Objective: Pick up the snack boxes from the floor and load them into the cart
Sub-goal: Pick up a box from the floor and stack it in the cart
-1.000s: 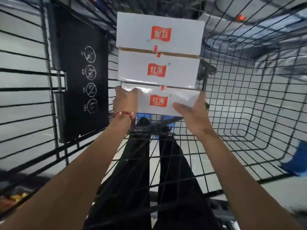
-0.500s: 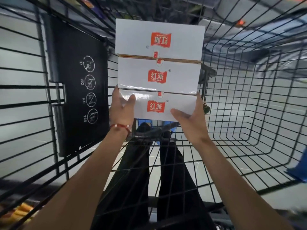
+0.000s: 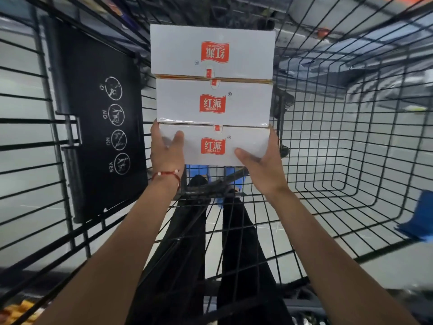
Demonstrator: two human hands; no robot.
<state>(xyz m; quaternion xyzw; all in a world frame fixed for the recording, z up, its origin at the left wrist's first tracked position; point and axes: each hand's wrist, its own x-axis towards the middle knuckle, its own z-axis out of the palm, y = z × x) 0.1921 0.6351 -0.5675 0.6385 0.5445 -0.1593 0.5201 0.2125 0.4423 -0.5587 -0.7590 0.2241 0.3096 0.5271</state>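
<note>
Two white, red-logoed cardboard snack boxes (image 3: 182, 99) appear loaded in the black wire cart (image 3: 351, 137); left hand (image 3: 167, 152) and right hand (image 3: 262, 163) fingers grip the third box (image 3: 213, 158), nearly placed.

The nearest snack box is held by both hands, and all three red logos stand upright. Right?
Not fully: the head view shows the farthest box with its logo upside down. The left hand and right hand do hold the nearest box.
</note>
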